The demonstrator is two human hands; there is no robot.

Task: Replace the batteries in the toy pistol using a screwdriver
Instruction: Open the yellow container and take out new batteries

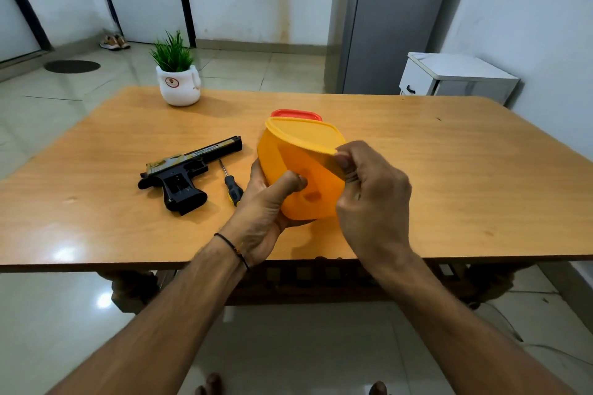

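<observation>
A wooden desk [449, 170] with a glossy orange-brown top stood on a pale, shiny tiled floor [48, 314], in a room with white walls and dark-framed panels at the back. A tall grey panel [394, 19] rose behind the desk's far edge, with a small white cabinet [449, 74] to its right. A pair of shoes [114, 42] and a dark round mat [72, 66] lay on the floor at the far left.

A green plant in a white pot [178, 86] sat at the desk's far left edge. The toy pistol [186, 173] lay on its side left of centre, barrel pointing away to the right and grip toward the person. The screwdriver [231, 186] lay just beside it on the right, tip pointing away.

In front of the person a yellow container [298, 170] was held tilted, partly hiding a red-lidded box [295, 114] behind it. The left hand [266, 212] curled round the container's left side, thumb pressed on its wall. The right hand [372, 196] pinched the near corner of the yellow lid [305, 135]. A dark shape showed through the wall, too blurred to identify.
</observation>
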